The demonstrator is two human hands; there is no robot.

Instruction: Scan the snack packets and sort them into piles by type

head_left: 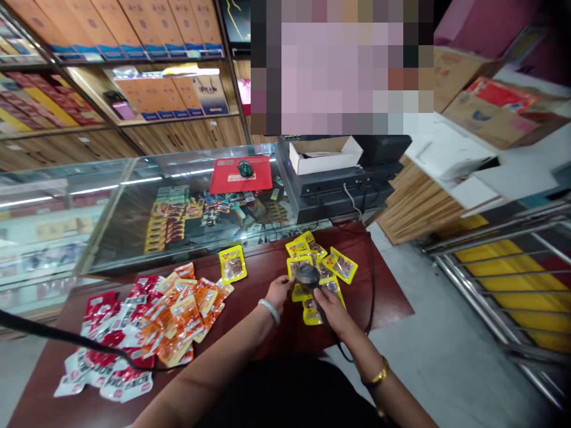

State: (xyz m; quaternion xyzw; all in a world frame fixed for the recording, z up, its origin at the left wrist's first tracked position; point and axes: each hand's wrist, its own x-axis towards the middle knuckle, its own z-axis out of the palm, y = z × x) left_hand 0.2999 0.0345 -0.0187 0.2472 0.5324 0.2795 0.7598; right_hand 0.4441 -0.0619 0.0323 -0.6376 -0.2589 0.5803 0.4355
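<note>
My right hand [332, 306] is wrapped around the handle of a black barcode scanner [307, 274], its head over a group of yellow snack packets. With its fingertips, my left hand [280, 292] pinches the left edge of a yellow snack packet [302, 292], partly hidden under the scanner. Other yellow packets [342, 265] lie around both hands. One lone yellow packet [232, 264] rests farther left. Beyond my left forearm are a pile of orange snack packets [185, 315] and a pile of red and white packets [111, 351].
A dark red tabletop [388, 297] carries the packets, with the scanner cable [372, 279] along its right. Behind stand a glass display counter [129, 220], a red mouse pad [218, 178], and a black machine bearing a white box [325, 163]. Metal railings [491, 309] stand right.
</note>
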